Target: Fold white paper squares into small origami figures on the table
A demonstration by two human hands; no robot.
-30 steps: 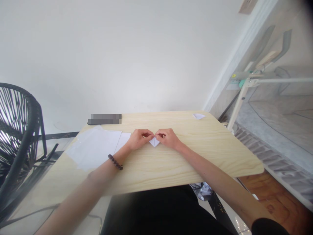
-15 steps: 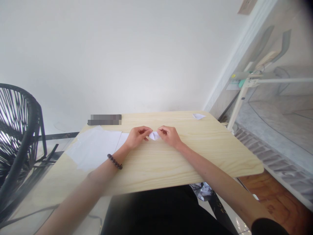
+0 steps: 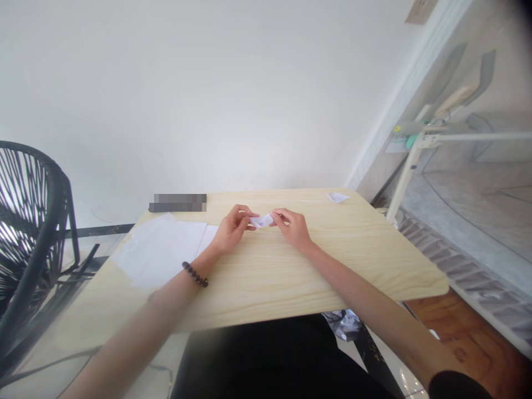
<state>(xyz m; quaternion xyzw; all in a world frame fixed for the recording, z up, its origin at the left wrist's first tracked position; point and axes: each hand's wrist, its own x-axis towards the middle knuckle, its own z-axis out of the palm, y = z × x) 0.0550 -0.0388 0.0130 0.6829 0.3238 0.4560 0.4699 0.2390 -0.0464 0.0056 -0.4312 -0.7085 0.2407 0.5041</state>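
A small piece of folded white paper (image 3: pixel 261 221) is stretched between my two hands over the middle of the table. My left hand (image 3: pixel 233 228) pinches its left end between thumb and fingers; a dark bead bracelet (image 3: pixel 194 274) circles that wrist. Its right end is gripped by the thumb and fingertips of my right hand (image 3: pixel 294 227). The paper has creases and an uneven, bent shape; its ends are partly covered by my fingers. Loose white paper sheets (image 3: pixel 162 252) lie to the left of my left hand.
Another folded white paper piece (image 3: pixel 338 197) rests at the table's far right. A dark, pixelated long object (image 3: pixel 178 203) lies at the back left of the wooden table (image 3: pixel 374 260). A black woven chair (image 3: pixel 37 221) stands at left, a white metal frame (image 3: pixel 405 183) at right.
Both hands have turned slightly and drawn a little apart. The folded paper between them has tilted and shows a longer, flatter shape than before.
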